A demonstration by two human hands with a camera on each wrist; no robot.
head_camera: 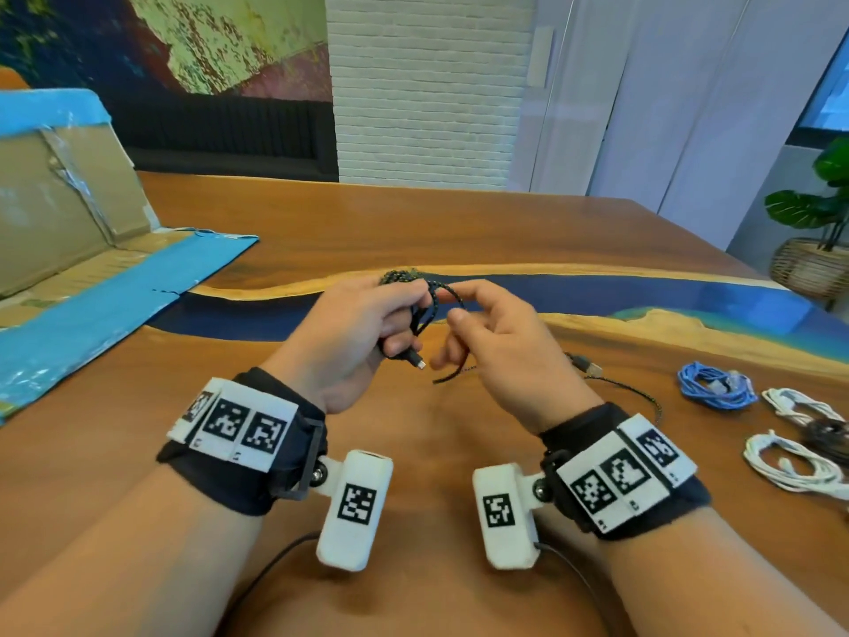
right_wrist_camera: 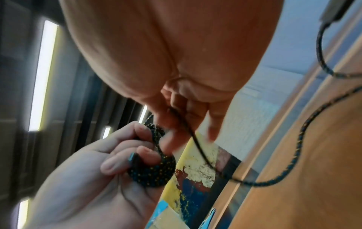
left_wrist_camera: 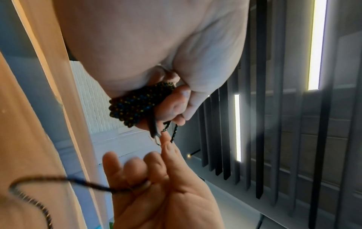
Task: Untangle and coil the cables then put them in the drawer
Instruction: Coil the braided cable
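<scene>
A black braided cable (head_camera: 429, 301) with blue and yellow flecks is partly wound into a small coil (left_wrist_camera: 141, 105) (right_wrist_camera: 154, 168). My left hand (head_camera: 409, 314) grips that coil above the table's middle, fingers curled round it, and a small plug (head_camera: 419, 363) sticks out below them. My right hand (head_camera: 455, 305) is right beside it and pinches the loose strand (right_wrist_camera: 197, 144), which runs through its curled fingers (left_wrist_camera: 137, 175). The free length trails right across the wood to a USB plug (head_camera: 585, 364). In the left wrist view my palm hides most of the left hand.
A blue cable bundle (head_camera: 714, 386) and two white cable bundles (head_camera: 799, 404) (head_camera: 790, 462) lie at the table's right edge. An opened cardboard box with blue tape (head_camera: 69, 213) lies at the far left. The wooden table (head_camera: 413, 223) has a blue resin strip. A potted plant (head_camera: 822, 209) stands beyond the right corner.
</scene>
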